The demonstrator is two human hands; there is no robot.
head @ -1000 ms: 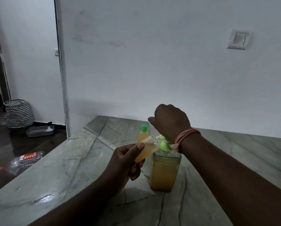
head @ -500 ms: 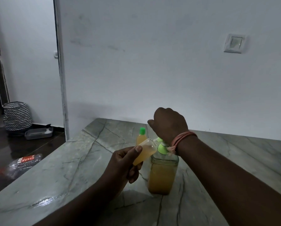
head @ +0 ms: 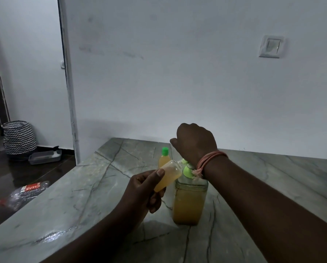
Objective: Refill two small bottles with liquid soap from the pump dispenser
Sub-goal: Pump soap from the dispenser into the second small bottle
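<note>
A clear pump dispenser (head: 188, 204) holding amber liquid soap stands on the marble counter (head: 82, 196). Its light green pump top (head: 187, 170) is mostly hidden under my right hand (head: 195, 142), which is closed over the pump head. My left hand (head: 141, 190) grips a small uncapped bottle (head: 168, 175), tilted, with its mouth up against the pump's spout. That bottle is partly filled with amber soap. A second small bottle (head: 164, 158), amber with a bright green cap, stands upright just behind the dispenser.
A white wall with a light switch (head: 271, 46) rises behind the counter. Left of the counter edge, on the dark floor, are a zigzag-patterned basket (head: 19, 138), a grey tray (head: 45, 157) and a crumpled plastic bottle (head: 24, 192).
My right hand has risen slightly over the pump head, and the view has tilted a little. My left hand keeps the small bottle at the spout.
</note>
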